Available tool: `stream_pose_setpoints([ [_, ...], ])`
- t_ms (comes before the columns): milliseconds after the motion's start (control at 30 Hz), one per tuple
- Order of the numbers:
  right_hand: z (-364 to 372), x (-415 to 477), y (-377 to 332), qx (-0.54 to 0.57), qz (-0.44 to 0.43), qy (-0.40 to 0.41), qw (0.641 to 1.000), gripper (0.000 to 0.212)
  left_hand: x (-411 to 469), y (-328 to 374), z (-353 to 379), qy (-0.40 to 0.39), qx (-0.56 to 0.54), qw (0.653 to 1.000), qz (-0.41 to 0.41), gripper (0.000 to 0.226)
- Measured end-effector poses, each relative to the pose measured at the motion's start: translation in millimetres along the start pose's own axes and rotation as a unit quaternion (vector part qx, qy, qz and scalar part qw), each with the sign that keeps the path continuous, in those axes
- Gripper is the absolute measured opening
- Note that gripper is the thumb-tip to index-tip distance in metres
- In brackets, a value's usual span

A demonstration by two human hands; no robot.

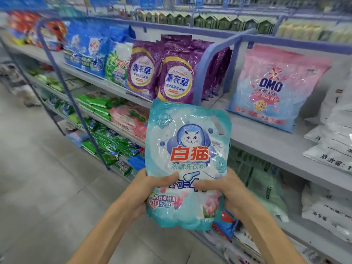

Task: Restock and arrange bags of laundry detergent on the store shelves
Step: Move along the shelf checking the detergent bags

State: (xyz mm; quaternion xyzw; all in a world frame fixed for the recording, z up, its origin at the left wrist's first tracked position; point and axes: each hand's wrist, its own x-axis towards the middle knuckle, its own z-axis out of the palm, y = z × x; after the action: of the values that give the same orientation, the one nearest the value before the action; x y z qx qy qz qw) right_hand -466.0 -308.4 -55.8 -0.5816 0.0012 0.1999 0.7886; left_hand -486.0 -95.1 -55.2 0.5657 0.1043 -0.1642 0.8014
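You hold the teal detergent bag (187, 162) upright before the shelf (270, 138) — left hand (152, 184) and right hand (224, 187) both gripping its lower half, thumbs in front — likely steadying it for the bare stretch beside the pink bag (274, 86).

The teal bag (187, 159), gripped by the left hand (152, 185) and the right hand (222, 189), reads "白猫" in big red characters. "浓缩洗衣粉" stands just below that and "全新" at the top left corner. The print by the thumbs is partly covered. Above the hands, two purple bags (177, 79) each read "薰衣草". Up and right of the right hand, a pink bag (272, 88) carries "OMO" in dark blue. Far right of it, white sacks (331, 149) show "净含量".
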Motion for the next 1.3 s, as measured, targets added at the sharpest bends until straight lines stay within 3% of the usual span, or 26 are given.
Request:
stream_pose_setpoints([
  [233,84.2,81.3,-2.8,-0.025,-0.013,-0.005,1.000,0.049,13.8,53.4,-94.2,0.037,0.006,0.999,0.026,0.040],
  [500,216.3,187.1,-0.9,-0.010,-0.015,-0.001,1.000,0.033,36.2,136.8,-228.9,0.083,-0.024,0.995,0.049,0.052],
  [600,261.2,224.4,-2.2,-0.005,-0.006,-0.017,1.000,0.042,41.9,166.8,-273.3,0.103,-0.045,0.992,0.057,0.044],
  [767,323.7,293.3,-2.4,-0.011,0.002,-0.010,1.000,0.078,57.2,202.0,-338.3,0.104,-0.086,0.988,0.075,0.041],
  [900,365.3,344.3,-6.4,-0.017,-0.001,-0.033,0.999,0.051,83.5,229.8,-388.0,0.112,-0.087,0.986,0.084,0.045],
  [1167,448.9,470.0,-12.8,-0.013,0.015,-0.065,0.998,0.026,149.1,299.2,-492.5,0.137,-0.077,0.984,0.085,0.054],
  [1300,500.9,530.8,-14.1,-0.018,0.020,-0.097,0.995,0.036,171.9,338.0,-547.6,0.188,-0.083,0.973,0.101,0.057],
])
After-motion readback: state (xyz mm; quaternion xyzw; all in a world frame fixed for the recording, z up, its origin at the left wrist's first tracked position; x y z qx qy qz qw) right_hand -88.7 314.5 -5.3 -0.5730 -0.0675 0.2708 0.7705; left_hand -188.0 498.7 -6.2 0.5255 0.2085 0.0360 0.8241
